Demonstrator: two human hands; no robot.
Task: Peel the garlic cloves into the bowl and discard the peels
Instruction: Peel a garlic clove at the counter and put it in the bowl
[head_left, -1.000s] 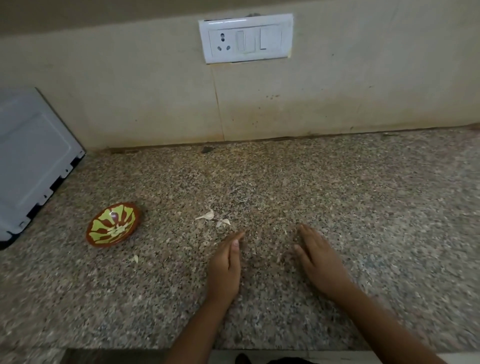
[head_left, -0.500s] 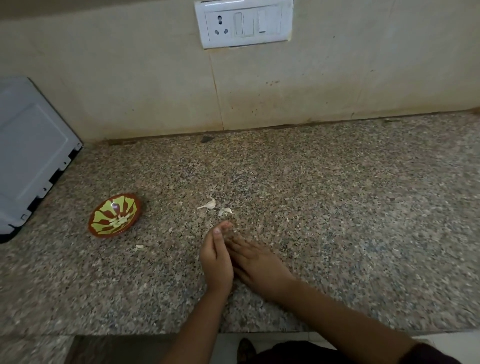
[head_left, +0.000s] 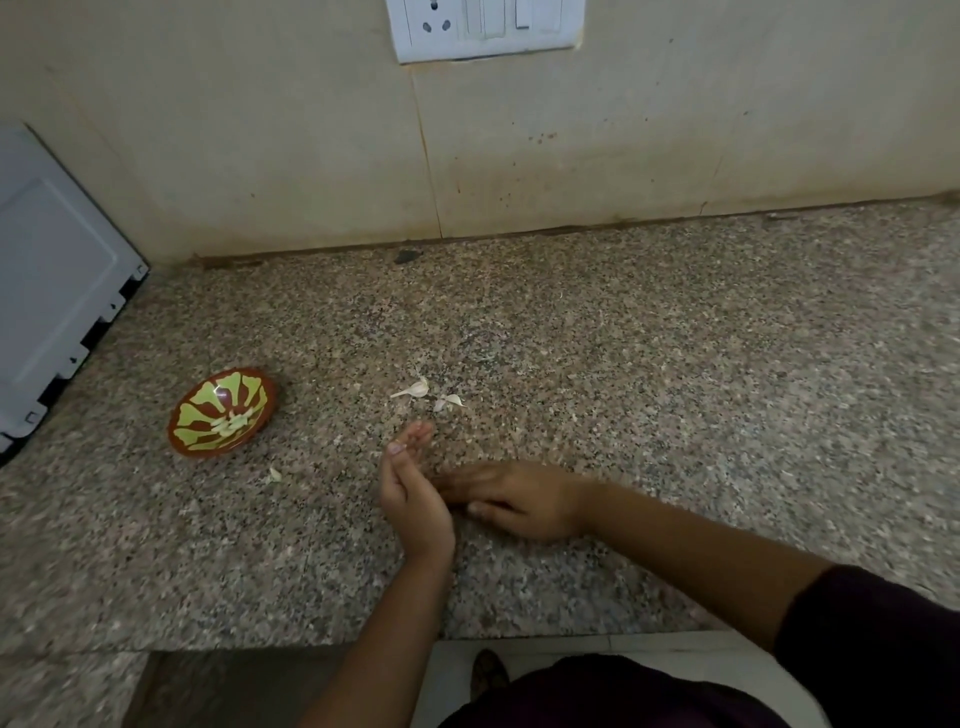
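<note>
**Left grip (head_left: 413, 493) and right grip (head_left: 519, 501) both spread, meeting on the surface (head_left: 675, 415)**

Your left grip stands on its little-finger edge on the speckled surface. Its palm is turned to the right and its fingers are straight and lightly cupped, with nothing visible in them. Your right grip lies palm down, fingers stretched flat along the surface and pointing into the left palm. Its fingertips are blurred, so you cannot tell whether they touch that palm.

Two pale garlic pieces (head_left: 413, 388) lie just beyond the left fingertips, apart from both grips; whether they are peel or unpeeled clove cannot be told. A smaller scrap (head_left: 274, 474) lies between your left grip and the bowl (head_left: 205, 400). That bowl, brown with a yellow-green pattern, sits upright well to the left, with peeled cloves (head_left: 234, 423) in its middle.

A grey appliance (head_left: 52, 291) stands at the far left. A white socket plate (head_left: 488, 26) is on the wall (head_left: 260, 130). A dark sleeve (head_left: 872, 649) covers your right arm.
</note>
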